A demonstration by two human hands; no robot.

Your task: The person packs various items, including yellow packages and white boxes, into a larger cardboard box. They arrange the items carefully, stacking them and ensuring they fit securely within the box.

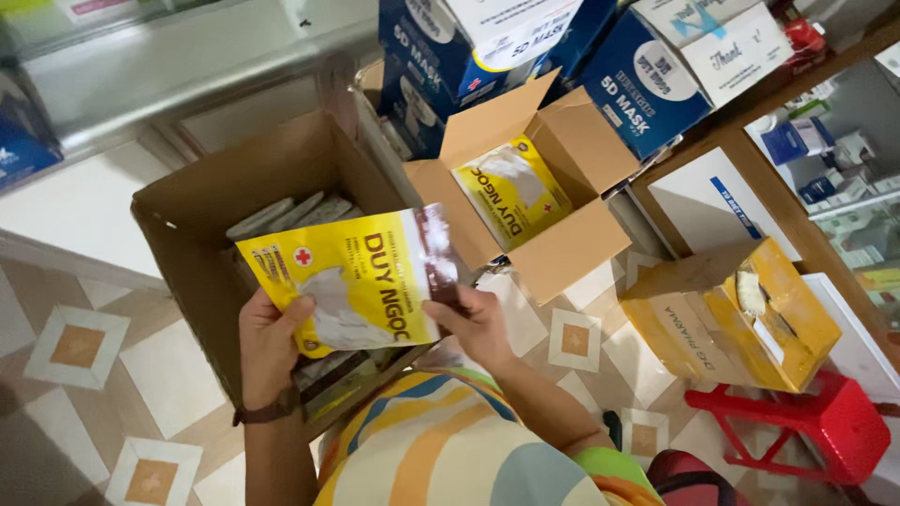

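Two hands: both hold one yellow mask packet (361, 281) above the large cardboard box (202, 211).
Left hand (267, 342): closed on the packet's lower left corner, thumb on its front face.
Right hand (478, 323): fingers pinch the packet's right end, by the dark sealed strip.
Packet axis: long side runs left to right, tilted so the right end sits higher; printed face looks up at the camera.
Large box contents: more flat packets standing on edge, partly hidden under the held one.
Small open box (562, 192): just right of the large box, another yellow packet inside.
Yellow carton (736, 314): on the tiled floor, beside a red stool (816, 426).
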